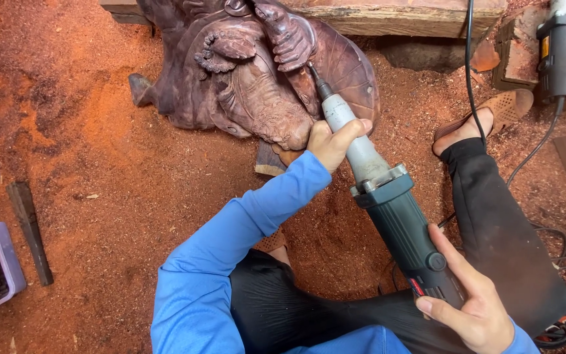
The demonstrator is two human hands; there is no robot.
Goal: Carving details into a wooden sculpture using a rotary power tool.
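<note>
Carved dark wooden figure [257,72] lies on red sawdust [113,170], just beyond the fingers of the left hand [332,144]. Next, a grey-green die grinder [388,203] runs between both hands: left fingers wrap its pale neck, right hand [473,301] clasps the rear body. Its small bit [314,73] touches the carving.

Wood carving [257,85]: dark reddish-brown wood, matt, dusty, rough-cut ridges; die grinder [388,196]: grey matt metal neck, dark green plastic body, slightly dusty; floor [99,170]: loose reddish sawdust, grainy; sleeve [244,242]: blue smooth cloth; trousers [492,223]: black cloth, dust-smeared.
</note>
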